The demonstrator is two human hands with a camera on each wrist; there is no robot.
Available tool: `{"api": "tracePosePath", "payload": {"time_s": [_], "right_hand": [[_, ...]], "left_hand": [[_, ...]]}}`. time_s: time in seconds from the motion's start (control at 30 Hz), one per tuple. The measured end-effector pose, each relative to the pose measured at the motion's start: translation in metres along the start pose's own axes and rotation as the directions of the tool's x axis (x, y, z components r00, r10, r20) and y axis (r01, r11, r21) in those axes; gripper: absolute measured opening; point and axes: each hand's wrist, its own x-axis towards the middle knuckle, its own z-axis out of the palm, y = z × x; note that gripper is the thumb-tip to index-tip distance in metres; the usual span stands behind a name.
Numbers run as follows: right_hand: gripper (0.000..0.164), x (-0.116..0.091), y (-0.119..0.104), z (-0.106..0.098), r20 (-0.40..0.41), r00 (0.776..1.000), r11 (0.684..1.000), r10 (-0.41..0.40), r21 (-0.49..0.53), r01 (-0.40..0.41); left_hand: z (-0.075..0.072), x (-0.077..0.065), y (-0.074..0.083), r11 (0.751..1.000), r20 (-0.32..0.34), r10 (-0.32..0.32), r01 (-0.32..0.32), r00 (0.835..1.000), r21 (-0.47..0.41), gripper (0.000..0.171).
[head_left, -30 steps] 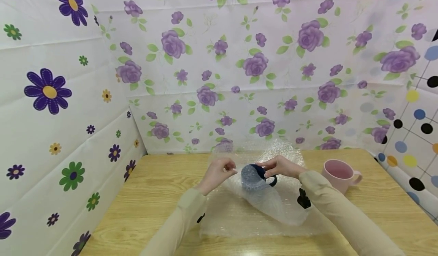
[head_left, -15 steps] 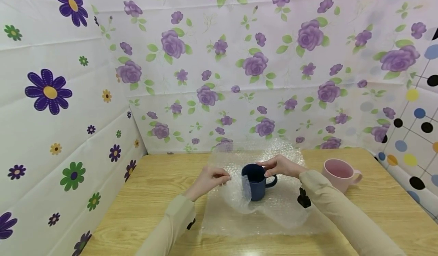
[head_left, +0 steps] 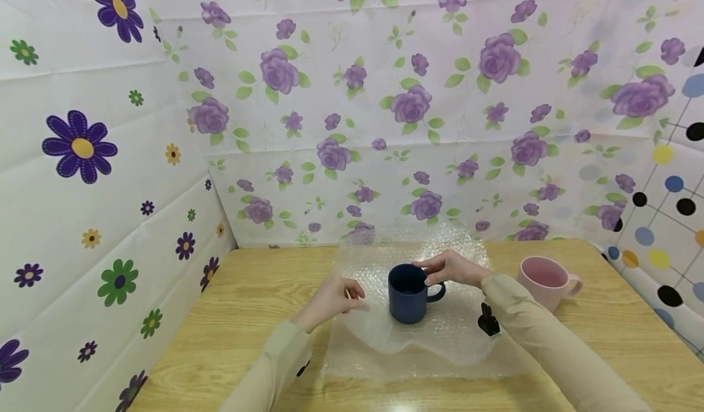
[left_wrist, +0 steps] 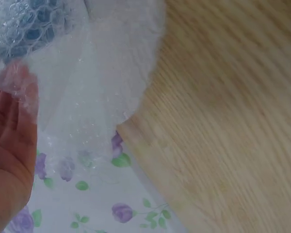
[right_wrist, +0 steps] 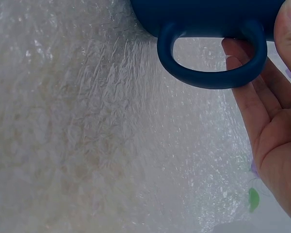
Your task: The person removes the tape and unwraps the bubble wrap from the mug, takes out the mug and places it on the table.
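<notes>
A dark blue mug (head_left: 407,299) stands upright on a sheet of bubble wrap (head_left: 374,363), its handle pointing right. My right hand (head_left: 453,269) holds the mug by its rim from the far right side. In the right wrist view, the thumb overlaps the mug's wall and the fingers (right_wrist: 269,92) extend behind the handle. To the left of the mug, my left hand (head_left: 332,299) holds a loose flap of the bubble wrap at its fingertips. In the left wrist view, clear film (left_wrist: 87,73) covers those fingertips, with blue showing through the bubbles beyond.
A pink mug (head_left: 544,280) stands to the right on the wooden table (head_left: 258,290), beside my right forearm. Flower-patterned cloth (head_left: 341,125) hangs behind the table, with more printed cloth on the left and right sides.
My left hand has moved left and down, drawing the bubble wrap flap off the blue mug, which was partly covered before. My right hand has stayed on the rim.
</notes>
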Motion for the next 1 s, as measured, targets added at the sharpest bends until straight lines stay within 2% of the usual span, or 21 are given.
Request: {"api": "tracePosePath", "payload": {"time_s": [0.13, 0.33, 0.43, 0.57, 0.63, 0.77, 0.9, 1.0], "right_hand": [[0.049, 0.000, 0.000, 0.000, -0.007, 1.000, 1.000, -0.001, -0.011, 0.001], [0.048, -0.001, -0.001, 0.000, -0.013, 1.000, 1.000, 0.007, -0.020, -0.007], [0.048, -0.002, -0.002, 0.001, -0.014, 1.000, 1.000, 0.021, -0.009, -0.021], [0.048, -0.003, -0.003, 0.001, -0.015, 1.000, 1.000, 0.016, -0.014, -0.016], [0.048, -0.003, -0.002, 0.001, -0.017, 1.000, 1.000, 0.013, -0.018, -0.013], [0.049, -0.002, -0.001, 0.001, -0.022, 1.000, 1.000, 0.003, -0.019, -0.004], [0.049, -0.003, 0.000, 0.002, -0.021, 1.000, 1.000, 0.000, -0.019, -0.001], [0.050, -0.004, 0.000, 0.003, -0.017, 1.000, 1.000, 0.001, -0.015, -0.001]], "left_hand": [[0.001, -0.008, -0.008, 0.996, 0.059, 0.033, -0.037, 0.998, 0.076, 0.020], [0.005, -0.023, -0.017, 0.988, 0.146, 0.069, -0.087, 0.987, 0.124, 0.048], [0.008, -0.030, -0.020, 0.982, 0.176, 0.035, -0.067, 0.984, 0.176, 0.046], [0.013, -0.037, -0.022, 0.974, 0.208, -0.014, -0.034, 0.978, 0.226, 0.075], [0.014, -0.038, -0.024, 0.974, 0.218, -0.023, -0.027, 0.976, 0.223, 0.080], [0.014, -0.038, -0.027, 0.984, 0.227, -0.035, -0.006, 0.973, 0.175, 0.079], [0.013, -0.035, -0.033, 0.997, 0.215, -0.066, 0.059, 0.974, 0.040, 0.066], [0.012, -0.033, -0.038, 0.994, 0.182, -0.076, 0.090, 0.980, -0.069, 0.053]]}}
